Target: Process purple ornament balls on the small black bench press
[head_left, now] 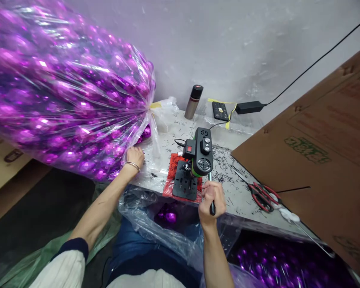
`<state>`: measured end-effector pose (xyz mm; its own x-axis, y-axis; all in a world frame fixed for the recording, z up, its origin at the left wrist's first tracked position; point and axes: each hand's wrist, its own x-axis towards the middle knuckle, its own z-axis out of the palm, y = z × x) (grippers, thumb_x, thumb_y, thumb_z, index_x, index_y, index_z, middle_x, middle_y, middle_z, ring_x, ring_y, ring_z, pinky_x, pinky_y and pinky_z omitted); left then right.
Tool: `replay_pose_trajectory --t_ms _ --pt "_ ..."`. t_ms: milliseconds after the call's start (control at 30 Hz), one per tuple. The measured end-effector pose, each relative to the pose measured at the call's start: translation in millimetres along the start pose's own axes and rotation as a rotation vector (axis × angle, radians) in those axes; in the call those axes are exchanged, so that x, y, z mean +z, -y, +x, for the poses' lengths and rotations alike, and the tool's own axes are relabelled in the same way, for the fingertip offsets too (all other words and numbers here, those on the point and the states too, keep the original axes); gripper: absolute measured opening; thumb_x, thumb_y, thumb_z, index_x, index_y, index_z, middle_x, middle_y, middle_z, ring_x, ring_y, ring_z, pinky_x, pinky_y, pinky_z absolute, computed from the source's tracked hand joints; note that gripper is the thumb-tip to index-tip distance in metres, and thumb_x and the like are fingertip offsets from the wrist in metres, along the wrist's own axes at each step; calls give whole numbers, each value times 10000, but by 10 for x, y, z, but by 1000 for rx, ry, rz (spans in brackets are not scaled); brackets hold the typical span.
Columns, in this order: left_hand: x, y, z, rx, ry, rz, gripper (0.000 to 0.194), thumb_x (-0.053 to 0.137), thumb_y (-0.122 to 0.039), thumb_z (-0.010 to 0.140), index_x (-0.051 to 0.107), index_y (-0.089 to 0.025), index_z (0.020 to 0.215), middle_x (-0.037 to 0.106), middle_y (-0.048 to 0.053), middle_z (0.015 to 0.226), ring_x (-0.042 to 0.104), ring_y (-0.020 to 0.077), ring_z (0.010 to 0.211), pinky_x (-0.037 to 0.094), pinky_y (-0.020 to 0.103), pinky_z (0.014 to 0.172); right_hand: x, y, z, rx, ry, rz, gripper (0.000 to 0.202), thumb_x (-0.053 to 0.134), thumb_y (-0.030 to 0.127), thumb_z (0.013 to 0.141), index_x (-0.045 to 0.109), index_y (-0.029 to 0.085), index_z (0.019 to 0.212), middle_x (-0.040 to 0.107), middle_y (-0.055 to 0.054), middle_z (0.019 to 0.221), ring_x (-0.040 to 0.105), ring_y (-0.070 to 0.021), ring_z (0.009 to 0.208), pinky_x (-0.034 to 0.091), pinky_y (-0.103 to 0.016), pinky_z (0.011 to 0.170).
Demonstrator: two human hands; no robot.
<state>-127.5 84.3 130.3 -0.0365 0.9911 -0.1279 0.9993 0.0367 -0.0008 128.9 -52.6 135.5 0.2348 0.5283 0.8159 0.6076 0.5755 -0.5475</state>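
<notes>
Gripping handle (213,208) near edge (243,217), right hand (213,198); left hand (135,157) beside bag (78,100)

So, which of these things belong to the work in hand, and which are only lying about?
Seemingly in use:
- black machine with fans
- black-ended handle, in the right hand
- bag of purple baubles, by the left hand

Seemingly just lying about:
- scissors
- phone
- bottle

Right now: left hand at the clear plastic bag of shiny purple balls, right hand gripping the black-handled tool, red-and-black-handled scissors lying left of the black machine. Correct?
No: the head view shows the scissors right of the black machine. The rest stands: left hand at the bag, right hand gripping the tool.
</notes>
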Motion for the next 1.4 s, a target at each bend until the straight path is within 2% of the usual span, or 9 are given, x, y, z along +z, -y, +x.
replay_pose_trajectory --t_ms 133,333,467,633,800,933,1067,1200,1400 --pt "38 30 -59 58 17 -163 589 747 -351 849 588 -81 1347 656 280 1332 672 426 1202 525 511 974 7 -3 2 2 -2 -5 333 436 142 1025 502 227 710 576 22 717 589 -122 666 453 -280 627" --pt "175 -118 -396 89 20 -1330 821 788 -645 740 493 -208 1369 669 118 1219 745 282 956 627 413 759 0 11 20 -6 -3 2 336 431 141 1027 493 229 709 569 22 710 593 -125 667 459 -283 631" --pt "333 -410 -739 41 120 -1828 881 875 -655 676 529 -240 1371 653 70 1158 712 195 867 603 304 692 -13 15 17 8 14 19 324 433 130 1021 507 229 721 576 22 725 590 -122 675 457 -277 631" --pt "455 -593 -930 -72 266 -2161 714 777 -624 841 568 -252 1413 708 56 1083 696 167 830 565 257 663 -32 -1 -1 29 30 28 308 446 128 1007 517 232 726 594 10 729 607 -143 693 461 -296 633" --pt "529 -641 -936 -229 386 -2179 483 782 -507 873 674 -174 1207 742 68 973 718 172 774 532 224 572 -39 9 22 20 36 32 286 454 110 996 528 231 747 594 11 725 612 -145 702 464 -298 641" --pt "573 -740 -947 -254 394 -2010 580 904 -501 740 664 -178 1158 731 50 945 713 166 696 471 198 477 -48 59 87 32 41 37 297 449 105 1000 515 231 739 578 19 717 600 -136 696 452 -287 637" --pt "591 -863 -962 -151 356 -1945 754 955 -445 674 639 -226 1323 712 38 1078 677 122 737 535 206 611 -71 114 157 60 65 29 299 456 122 1005 524 228 734 586 19 719 594 -134 689 456 -286 640" --pt "659 -938 -931 -60 333 -1910 718 815 -610 785 632 -239 1373 692 63 1186 651 149 839 527 221 640 -90 142 194 55 79 3 314 444 129 1008 531 227 722 596 11 716 595 -136 680 467 -288 631" --pt "751 -999 -868 89 84 -1490 628 764 -576 820 648 -238 1336 721 75 1246 682 257 1096 560 368 936 -98 144 195 45 91 11 315 443 106 1005 514 227 723 590 12 729 597 -127 688 475 -274 634"
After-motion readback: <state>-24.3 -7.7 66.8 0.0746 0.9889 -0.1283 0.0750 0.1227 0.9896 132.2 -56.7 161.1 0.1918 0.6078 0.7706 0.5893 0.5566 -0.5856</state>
